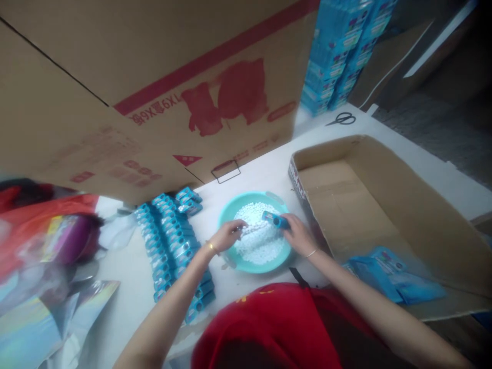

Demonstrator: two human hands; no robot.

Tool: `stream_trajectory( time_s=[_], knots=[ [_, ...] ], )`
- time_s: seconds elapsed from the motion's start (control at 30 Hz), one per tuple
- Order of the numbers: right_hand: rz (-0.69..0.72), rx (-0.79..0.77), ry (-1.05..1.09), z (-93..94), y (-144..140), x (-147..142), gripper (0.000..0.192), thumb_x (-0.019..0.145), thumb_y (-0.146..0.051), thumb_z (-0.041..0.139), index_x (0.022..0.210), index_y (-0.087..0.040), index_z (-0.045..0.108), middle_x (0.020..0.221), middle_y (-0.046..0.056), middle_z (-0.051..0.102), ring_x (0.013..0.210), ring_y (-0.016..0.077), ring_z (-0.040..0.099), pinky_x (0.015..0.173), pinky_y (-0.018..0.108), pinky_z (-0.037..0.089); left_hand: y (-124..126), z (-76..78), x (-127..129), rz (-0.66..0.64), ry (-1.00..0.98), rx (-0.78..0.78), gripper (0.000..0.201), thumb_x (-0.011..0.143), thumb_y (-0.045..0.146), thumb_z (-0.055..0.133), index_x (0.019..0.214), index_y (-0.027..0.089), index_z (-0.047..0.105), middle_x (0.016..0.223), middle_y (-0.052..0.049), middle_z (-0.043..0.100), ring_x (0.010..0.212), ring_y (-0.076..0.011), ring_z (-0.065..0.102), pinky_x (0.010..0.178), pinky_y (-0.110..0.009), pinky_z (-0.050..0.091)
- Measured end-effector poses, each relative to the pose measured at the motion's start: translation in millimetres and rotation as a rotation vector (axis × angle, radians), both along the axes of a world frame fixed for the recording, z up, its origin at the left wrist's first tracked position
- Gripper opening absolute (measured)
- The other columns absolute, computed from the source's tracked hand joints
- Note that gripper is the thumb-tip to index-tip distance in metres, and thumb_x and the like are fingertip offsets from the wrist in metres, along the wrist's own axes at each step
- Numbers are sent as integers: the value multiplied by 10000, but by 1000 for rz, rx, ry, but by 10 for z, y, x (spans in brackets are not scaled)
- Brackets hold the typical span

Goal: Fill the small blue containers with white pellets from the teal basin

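- The left hand point(227, 237) is over the left side of the basin; its fingers are bent close together, and I cannot tell if they pinch something.
- The right hand point(299, 234) holds a small blue box point(273, 219) between thumb and fingers, above the right part of the basin; its print is too blurred to read.
- The left forearm passes in front of some blue boxes point(163, 246), so their full number cannot be counted.
- The red garment point(265, 323) of the person is cut off by the lower edge.
- The turquoise basin point(224, 218) contains many small white pellets point(251, 248), spread over its bottom.
- The open cardboard box point(423, 210), at the right of the basin, has blue packets point(395, 277) in its near corner.
- The white table point(126, 271) carries the basin, and the blue boxes stand in rows to the left of it.
- Black scissors point(343, 119) lie behind the open box, near the table's far edge.
- A large carton point(111, 77) with red print rises behind; beside it stand tall stacks of blue packages point(334, 51), cut off at the top.
- At the left, a red sheet point(42, 223) and a purple item point(71, 238) are blurred.
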State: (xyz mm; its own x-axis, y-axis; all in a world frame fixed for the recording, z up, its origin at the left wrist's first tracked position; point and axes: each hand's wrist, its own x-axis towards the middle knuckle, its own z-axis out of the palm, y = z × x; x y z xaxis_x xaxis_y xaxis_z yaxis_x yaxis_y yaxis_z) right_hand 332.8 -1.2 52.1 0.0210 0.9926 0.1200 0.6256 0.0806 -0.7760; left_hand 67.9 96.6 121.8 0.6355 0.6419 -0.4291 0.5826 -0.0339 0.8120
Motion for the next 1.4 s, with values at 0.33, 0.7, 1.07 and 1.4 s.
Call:
stream_trajectory(
  time_s=[0.33, 0.7, 1.07, 1.4],
  knots=[
    [130, 18, 8, -53, 23, -247, 459, 749, -75, 453, 1189, -202, 480, 1106, 113, 572, 1079, 276, 530, 945, 495, 464, -104, 863, 807, -473, 732, 521, 235, 896, 204, 419, 1097, 170, 536, 1055, -118, 569, 789, -208, 645, 658, -300, 487],
    [-7, -38, 102, -163, 49, -115, 378, 827, -186, 479, 1204, -219, 471, 1146, 107, 567, 1091, 261, 541, 950, 464, 451, 131, -188, 250, -111, 677, 385, 271, 901, 187, 397, 1150, 190, 502, 1094, -93, 537, 998, -205, 548, 826, -308, 452],
    [-115, -145, 225, -107, 120, -45, 384, 823, -408, 576, 1140, -209, 491, 1055, 84, 612, 965, 244, 586, 856, 384, 475, -590, -1145, 434, -205, 276, 146, 323, 771, 91, 479, 1070, 173, 568, 1053, -74, 605, 964, -196, 547, 890, -315, 436],
    [-32, -105, 137, -104, 147, -27, 333, 828, -282, 537, 1148, -210, 480, 1101, 102, 580, 1025, 261, 562, 898, 411, 460, -322, -281, 40, -81, -40, 141, 226, 828, 268, 529, 1019, 151, 563, 940, -54, 614, 777, -140, 538, 756, -262, 452]
  ],
)
